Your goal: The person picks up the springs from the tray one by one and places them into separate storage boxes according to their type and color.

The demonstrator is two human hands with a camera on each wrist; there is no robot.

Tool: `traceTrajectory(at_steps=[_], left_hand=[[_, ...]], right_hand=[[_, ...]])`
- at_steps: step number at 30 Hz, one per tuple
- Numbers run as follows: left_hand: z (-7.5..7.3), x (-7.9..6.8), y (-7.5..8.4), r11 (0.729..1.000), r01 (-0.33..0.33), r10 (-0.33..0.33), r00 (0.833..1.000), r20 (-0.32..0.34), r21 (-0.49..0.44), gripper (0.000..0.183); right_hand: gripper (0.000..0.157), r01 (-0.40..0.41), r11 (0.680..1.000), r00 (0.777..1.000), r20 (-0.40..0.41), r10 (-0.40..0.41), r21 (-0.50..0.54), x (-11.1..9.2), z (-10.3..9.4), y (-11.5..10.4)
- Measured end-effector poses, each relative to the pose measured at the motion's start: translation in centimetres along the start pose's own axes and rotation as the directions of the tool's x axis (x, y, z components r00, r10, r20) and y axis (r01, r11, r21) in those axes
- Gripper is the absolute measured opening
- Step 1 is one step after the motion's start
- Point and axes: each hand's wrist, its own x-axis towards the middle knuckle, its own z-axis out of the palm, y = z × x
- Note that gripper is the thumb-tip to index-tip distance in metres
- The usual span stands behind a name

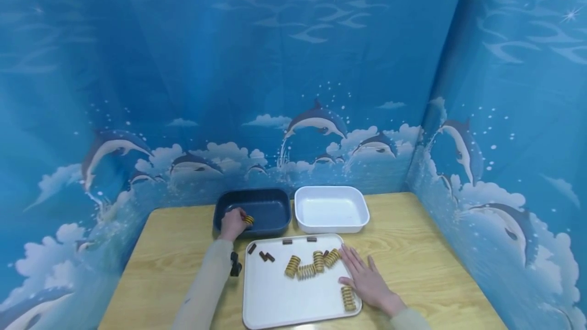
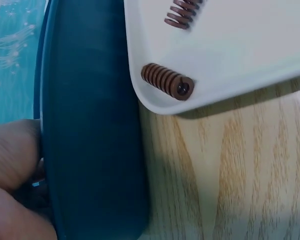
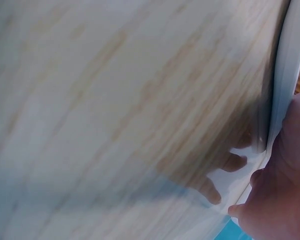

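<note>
While left hand (image 1: 233, 224) pinches yellow-black spring (image 1: 248, 220) inside far-left dark bin (image 1: 272, 209), right hand (image 1: 370, 283) lies spread at right edge of white tray (image 1: 293, 305), perhaps steadying it.

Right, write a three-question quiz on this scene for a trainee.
1. Which hand holds a yellowish striped spring at the dark blue bin?
2. True or false: in the head view, the right hand lies at the right edge of the white tray.
3. Fill the gap: besides larger yellowish springs, the tray holds small ____ springs.

Key:
1. The left hand.
2. True.
3. Brown.
</note>
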Motion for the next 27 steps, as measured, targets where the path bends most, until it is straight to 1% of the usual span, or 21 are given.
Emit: traceTrajectory(at_steps=[4,7,10,15,17,20,22,25,27], left_hand=[[-0.1,0.0,0.4,0.997,-0.029,0.025,0.998,-0.064,-0.071,0.023],[-0.4,-0.2,0.9,0.99,-0.058,0.042,0.992,-0.116,-0.131,0.019],[-0.9,-0.9,1.5,0.978,-0.072,0.041,0.987,-0.157,-0.197,0.017],[-1.4,-2.5,1.9,0.957,-0.133,0.073,0.971,-0.228,-0.258,0.016],[-1.4,-3.2,1.9,0.947,-0.166,0.095,0.963,-0.254,-0.275,0.015],[-1.4,-4.2,1.9,0.929,-0.2,0.116,0.956,-0.268,-0.311,0.014],[-1.3,-4.9,1.9,0.918,-0.211,0.121,0.955,-0.269,-0.335,0.014],[-1.1,-5.9,1.9,0.912,-0.213,0.122,0.956,-0.265,-0.35,0.014],[-0.9,-6.5,1.8,0.916,-0.202,0.114,0.959,-0.258,-0.347,0.014]], right_hand=[[0.071,0.001,1.0,1.0,-0.021,-0.001,-0.012,0.0,1.1,0.7],[0.072,-0.004,1.0,1.0,-0.024,0.003,-0.017,0.0,1.4,1.0],[0.071,0.001,1.0,1.0,-0.023,-0.001,0.005,0.0,1.0,0.7],[0.07,0.017,0.999,1.0,-0.018,-0.016,0.041,0.0,0.0,-0.1],[0.07,0.006,1.0,1.0,-0.001,-0.006,0.03,0.0,-0.1,-0.2],[0.07,-0.024,1.0,0.999,0.039,0.024,0.011,0.1,-0.2,-0.3],[0.07,-0.042,0.999,0.997,0.067,0.041,0.005,0.2,-0.3,-0.3],[0.07,-0.055,0.998,0.995,0.087,0.054,0.005,0.2,-0.3,-0.4],[0.07,-0.059,0.998,0.994,0.096,0.058,0.005,0.2,-0.3,-0.4]])
